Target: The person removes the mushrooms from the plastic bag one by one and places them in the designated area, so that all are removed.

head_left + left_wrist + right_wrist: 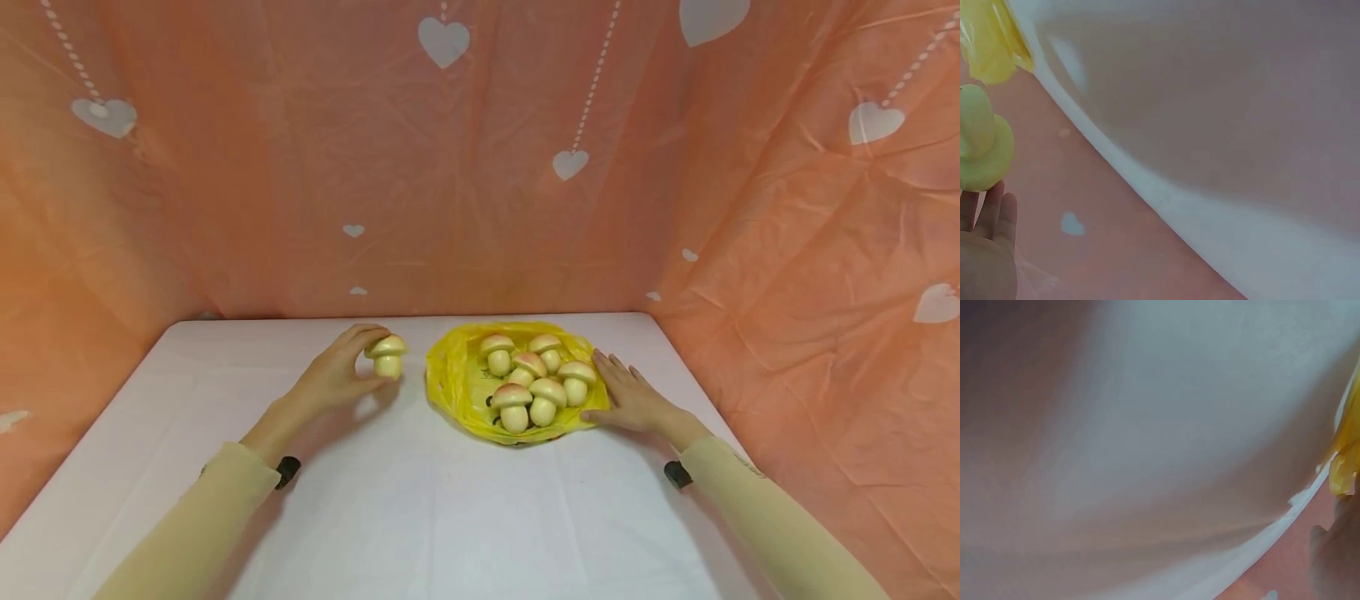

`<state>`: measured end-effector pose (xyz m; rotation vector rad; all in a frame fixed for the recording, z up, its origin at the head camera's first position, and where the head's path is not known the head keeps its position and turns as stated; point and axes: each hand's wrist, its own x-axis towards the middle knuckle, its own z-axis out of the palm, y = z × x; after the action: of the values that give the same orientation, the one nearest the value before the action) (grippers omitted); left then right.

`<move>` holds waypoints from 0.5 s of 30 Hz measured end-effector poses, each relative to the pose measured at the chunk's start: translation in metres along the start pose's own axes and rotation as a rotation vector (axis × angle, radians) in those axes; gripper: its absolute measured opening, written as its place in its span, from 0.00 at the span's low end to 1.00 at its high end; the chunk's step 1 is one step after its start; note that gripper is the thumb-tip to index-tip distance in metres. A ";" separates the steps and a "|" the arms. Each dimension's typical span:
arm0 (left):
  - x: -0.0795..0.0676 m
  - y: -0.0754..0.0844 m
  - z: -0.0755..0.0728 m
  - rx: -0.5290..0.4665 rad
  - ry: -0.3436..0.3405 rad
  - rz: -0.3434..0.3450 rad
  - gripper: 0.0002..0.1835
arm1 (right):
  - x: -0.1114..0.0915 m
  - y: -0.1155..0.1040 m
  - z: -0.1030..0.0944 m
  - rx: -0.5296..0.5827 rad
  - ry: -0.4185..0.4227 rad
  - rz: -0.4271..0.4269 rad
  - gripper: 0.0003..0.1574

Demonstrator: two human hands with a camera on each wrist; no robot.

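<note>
My left hand (341, 367) grips a toy mushroom (387, 357) between fingers and thumb, left of the yellow plastic bag. The mushroom (985, 147), pale with a rounded cap, also shows at the left edge of the left wrist view, above the fingers. The yellow bag (450, 392) lies spread on the table with several more mushrooms (548, 398) on it, their caps tinged pink. At the bag's right edge rests my right hand (633, 400), its fingers straight and thumb apart. In the right wrist view, only part of that hand (1338, 556) appears beside the bag (1347, 437).
A white table (450, 517) stretches beneath both arms. Orange cloth (480, 208) printed with white hearts hangs behind and on both sides. Black straps (287, 472) circle the wrists below pale sleeves.
</note>
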<state>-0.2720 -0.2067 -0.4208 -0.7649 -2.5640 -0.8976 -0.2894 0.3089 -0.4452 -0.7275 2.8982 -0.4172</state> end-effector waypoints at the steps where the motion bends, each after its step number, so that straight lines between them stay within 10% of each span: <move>1: -0.002 -0.002 -0.003 0.007 0.002 -0.002 0.38 | 0.000 0.000 0.000 -0.001 -0.002 0.002 0.71; 15: -0.038 -0.031 -0.043 0.108 0.040 -0.020 0.35 | 0.001 0.000 0.000 -0.005 -0.001 -0.004 0.72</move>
<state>-0.2543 -0.2695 -0.4210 -0.6851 -2.5653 -0.7658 -0.2905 0.3079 -0.4453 -0.7347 2.8979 -0.4107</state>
